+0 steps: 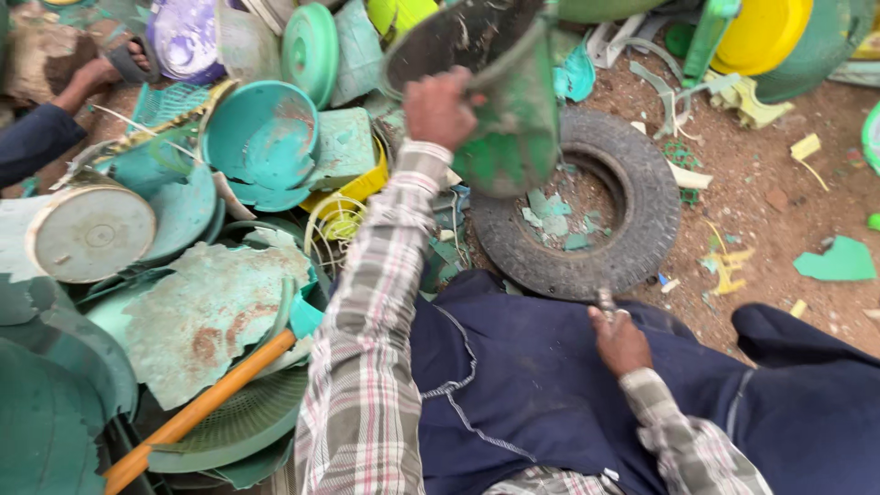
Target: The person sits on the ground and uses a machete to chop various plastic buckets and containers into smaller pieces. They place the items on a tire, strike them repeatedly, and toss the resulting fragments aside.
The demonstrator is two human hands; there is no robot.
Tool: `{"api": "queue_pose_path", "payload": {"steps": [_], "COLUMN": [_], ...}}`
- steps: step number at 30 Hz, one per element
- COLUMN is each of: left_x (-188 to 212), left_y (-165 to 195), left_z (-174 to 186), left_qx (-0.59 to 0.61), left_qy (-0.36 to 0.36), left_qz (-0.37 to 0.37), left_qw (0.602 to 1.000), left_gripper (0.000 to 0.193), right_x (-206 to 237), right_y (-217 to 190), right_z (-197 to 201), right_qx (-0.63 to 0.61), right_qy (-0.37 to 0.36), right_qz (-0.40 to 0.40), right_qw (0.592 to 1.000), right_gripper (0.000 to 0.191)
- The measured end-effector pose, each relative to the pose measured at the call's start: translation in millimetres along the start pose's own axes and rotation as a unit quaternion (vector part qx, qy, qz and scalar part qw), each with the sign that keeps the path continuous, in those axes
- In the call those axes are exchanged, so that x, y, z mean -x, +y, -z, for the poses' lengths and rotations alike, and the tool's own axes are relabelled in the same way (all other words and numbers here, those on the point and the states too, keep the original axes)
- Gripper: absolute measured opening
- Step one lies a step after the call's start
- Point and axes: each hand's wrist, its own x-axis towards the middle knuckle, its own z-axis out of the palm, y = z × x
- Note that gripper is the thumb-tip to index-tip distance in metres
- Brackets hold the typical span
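My left hand [440,108] is raised and grips a large dirty green plastic piece [509,101], a broken container, held above the left rim of a black rubber tyre [642,197] lying flat on the dirt. Small green plastic shards [555,220] lie inside the tyre's hole. My right hand [619,339] rests low on my dark blue trouser leg near the tyre's front edge, fingers closed around a thin metal tool [606,300] of which only a short stub shows.
A heap of broken teal and green plastic basins [261,142], lids and sheets fills the left side, with a yellow basket [344,206] and an orange handle [197,408]. Another person's sleeve and hand [64,101] reach in at top left. Plastic scraps [836,261] dot the dirt at right.
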Motion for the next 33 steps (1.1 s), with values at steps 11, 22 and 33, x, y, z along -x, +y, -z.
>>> {"api": "queue_pose_path", "payload": {"steps": [11, 22, 33], "left_x": [-28, -24, -33], "left_y": [-26, -105, -13], "left_z": [2, 24, -6], "left_qx": [0.122, 0.171, 0.372], "left_qy": [-0.035, 0.052, -0.038], "left_qz": [0.155, 0.239, 0.351], "left_qw": [0.98, 0.955, 0.858], "left_gripper": [0.027, 0.049, 0.062], "right_x": [83, 80, 89], "right_y": [71, 120, -17], "right_z": [61, 124, 112], "right_qx": [-0.157, -0.782, -0.575], "right_qy": [-0.059, -0.34, -0.091], "right_qz": [-0.068, 0.199, -0.019], "right_qw": [0.983, 0.484, 0.813], "right_gripper": [0.045, 0.042, 0.045]}}
